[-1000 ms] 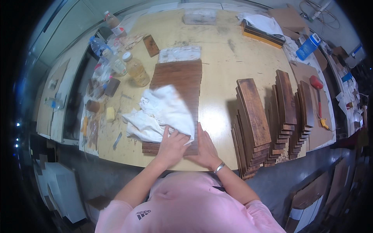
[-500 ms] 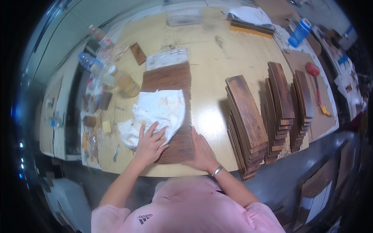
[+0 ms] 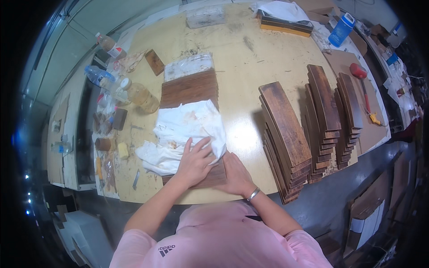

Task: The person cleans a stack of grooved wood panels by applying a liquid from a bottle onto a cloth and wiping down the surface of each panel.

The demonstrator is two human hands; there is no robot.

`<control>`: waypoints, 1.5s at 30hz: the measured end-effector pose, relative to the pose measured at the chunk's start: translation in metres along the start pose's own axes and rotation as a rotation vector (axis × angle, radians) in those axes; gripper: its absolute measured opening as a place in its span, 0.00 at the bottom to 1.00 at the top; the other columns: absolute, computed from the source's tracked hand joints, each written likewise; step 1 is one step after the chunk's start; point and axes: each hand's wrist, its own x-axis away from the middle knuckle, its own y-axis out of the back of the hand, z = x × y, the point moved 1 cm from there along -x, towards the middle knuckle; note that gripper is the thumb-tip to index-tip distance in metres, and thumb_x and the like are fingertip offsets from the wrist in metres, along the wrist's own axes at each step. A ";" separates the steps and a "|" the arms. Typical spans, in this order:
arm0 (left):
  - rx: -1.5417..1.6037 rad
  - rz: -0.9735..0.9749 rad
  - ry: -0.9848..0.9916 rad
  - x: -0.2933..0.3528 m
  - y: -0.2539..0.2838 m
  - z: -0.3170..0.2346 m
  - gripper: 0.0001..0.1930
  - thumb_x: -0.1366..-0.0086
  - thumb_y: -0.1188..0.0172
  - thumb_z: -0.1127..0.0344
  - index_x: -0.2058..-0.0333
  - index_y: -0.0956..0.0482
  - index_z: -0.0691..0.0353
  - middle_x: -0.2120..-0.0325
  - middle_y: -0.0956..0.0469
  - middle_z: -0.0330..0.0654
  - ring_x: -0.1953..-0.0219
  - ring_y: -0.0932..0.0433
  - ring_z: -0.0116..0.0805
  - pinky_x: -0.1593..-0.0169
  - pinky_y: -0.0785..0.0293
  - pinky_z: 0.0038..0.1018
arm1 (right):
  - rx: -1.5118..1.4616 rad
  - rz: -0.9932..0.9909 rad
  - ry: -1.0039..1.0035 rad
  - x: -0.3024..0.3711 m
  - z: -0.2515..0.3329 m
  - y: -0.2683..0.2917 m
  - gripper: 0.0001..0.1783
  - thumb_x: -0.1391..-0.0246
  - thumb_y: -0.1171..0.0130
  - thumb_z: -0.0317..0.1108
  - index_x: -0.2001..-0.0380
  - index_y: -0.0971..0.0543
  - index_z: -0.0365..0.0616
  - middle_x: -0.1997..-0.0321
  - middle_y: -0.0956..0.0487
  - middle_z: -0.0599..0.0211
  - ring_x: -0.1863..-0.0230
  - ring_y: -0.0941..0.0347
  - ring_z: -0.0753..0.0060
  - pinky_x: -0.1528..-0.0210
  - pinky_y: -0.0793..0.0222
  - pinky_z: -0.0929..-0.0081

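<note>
On my remote feed I see the brown board row point(image 3: 189, 88) lying under and beyond the left hand point(image 3: 195, 161), its long axis pointing forward. Beneath that hand, its fingers parted, spreads the white cloth point(image 3: 191, 119); the right hand point(image 3: 237, 175), held flat, touches the row's right edge.

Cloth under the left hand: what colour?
The cloth is white with a few brownish stains; it shows best in the head view.
</note>
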 end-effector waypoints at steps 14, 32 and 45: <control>0.431 -0.129 0.565 -0.003 -0.008 0.037 0.23 0.56 0.24 0.72 0.60 0.23 0.67 0.60 0.29 0.49 0.56 0.26 0.49 0.50 0.29 0.36 | 0.058 -0.122 0.072 0.006 -0.010 -0.008 0.76 0.70 0.22 0.50 0.27 0.60 0.31 0.26 0.47 0.37 0.27 0.48 0.41 0.25 0.53 0.54; 0.510 -0.056 0.529 -0.009 -0.008 0.036 0.24 0.55 0.27 0.78 0.57 0.25 0.65 0.58 0.28 0.51 0.52 0.27 0.53 0.46 0.30 0.36 | 0.059 -0.145 0.096 0.007 -0.011 -0.007 0.76 0.71 0.21 0.47 0.27 0.61 0.31 0.27 0.45 0.36 0.28 0.45 0.41 0.25 0.53 0.54; 0.476 0.026 0.502 -0.013 0.003 0.033 0.22 0.54 0.28 0.79 0.58 0.25 0.65 0.58 0.28 0.50 0.51 0.27 0.53 0.46 0.30 0.36 | 0.047 -0.148 0.093 0.007 -0.010 -0.009 0.76 0.71 0.21 0.46 0.27 0.60 0.32 0.27 0.45 0.37 0.27 0.46 0.42 0.26 0.53 0.55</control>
